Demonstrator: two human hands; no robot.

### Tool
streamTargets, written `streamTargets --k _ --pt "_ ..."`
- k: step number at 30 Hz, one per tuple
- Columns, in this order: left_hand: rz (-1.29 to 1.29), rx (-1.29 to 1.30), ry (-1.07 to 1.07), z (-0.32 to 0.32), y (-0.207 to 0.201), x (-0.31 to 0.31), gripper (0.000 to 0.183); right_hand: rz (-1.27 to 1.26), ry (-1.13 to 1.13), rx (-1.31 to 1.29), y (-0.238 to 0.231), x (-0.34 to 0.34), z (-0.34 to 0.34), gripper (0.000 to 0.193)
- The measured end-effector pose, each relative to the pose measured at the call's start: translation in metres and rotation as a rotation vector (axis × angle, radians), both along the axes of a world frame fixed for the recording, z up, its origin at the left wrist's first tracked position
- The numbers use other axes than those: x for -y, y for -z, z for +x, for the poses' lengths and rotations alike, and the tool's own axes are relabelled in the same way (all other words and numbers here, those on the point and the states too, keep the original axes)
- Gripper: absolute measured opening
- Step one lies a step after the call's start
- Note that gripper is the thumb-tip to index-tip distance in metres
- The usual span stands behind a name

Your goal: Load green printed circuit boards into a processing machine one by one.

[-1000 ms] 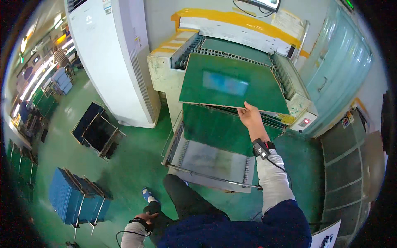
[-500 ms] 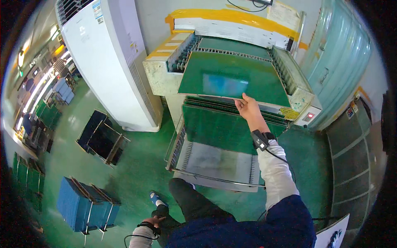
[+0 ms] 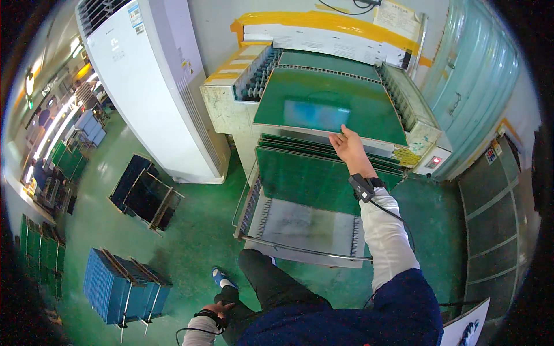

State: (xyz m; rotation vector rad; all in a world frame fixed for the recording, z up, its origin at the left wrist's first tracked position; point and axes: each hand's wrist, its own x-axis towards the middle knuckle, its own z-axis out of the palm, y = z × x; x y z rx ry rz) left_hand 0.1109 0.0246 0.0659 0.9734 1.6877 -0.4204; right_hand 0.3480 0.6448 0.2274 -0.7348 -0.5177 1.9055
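Note:
A flat green panel (image 3: 329, 104) lies on the roller bed of a conveyor machine, its near edge sticking out towards me. My right hand (image 3: 350, 151) is closed on that near edge, thumb on top and fingers curled beneath. Below it, several similar green panels (image 3: 306, 179) stand upright in a slotted rack (image 3: 300, 222). Lower down, my left hand (image 3: 218, 309) rests against my leg, holding nothing, with its fingers laid out. Another green panel (image 3: 329, 59) sits farther back on the machine.
The machine's side housings (image 3: 222, 109) flank the rollers. A tall white air conditioner (image 3: 156, 86) stands to the left. On the green floor are a dark rack (image 3: 147, 193) and a rack of blue panels (image 3: 118, 288). Pale plastic curtains (image 3: 470, 86) hang at right.
The held panel has slid slightly away from me and to the right on the rollers, with my right hand following its edge. My left hand has stayed on my leg.

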Motion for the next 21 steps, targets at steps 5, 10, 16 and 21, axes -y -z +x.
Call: streamTargets --k 5,10,16,21 --pt "0.033 -0.045 0.081 0.0 -0.002 0.005 0.055 0.016 0.029 0.024 -0.007 0.004 -0.006 0.034" --pt "0.064 -0.082 0.155 0.007 -0.006 0.0 0.059 0.017 0.014 -0.002 -0.01 0.001 0.0 0.026" --pt "0.066 -0.016 0.171 -0.003 0.037 0.02 0.07 0.085 -0.077 0.013 -0.016 0.003 0.002 0.019" --pt "-0.067 0.064 0.145 -0.004 0.028 0.01 0.081 0.116 -0.125 0.105 -0.014 0.012 0.01 0.027"
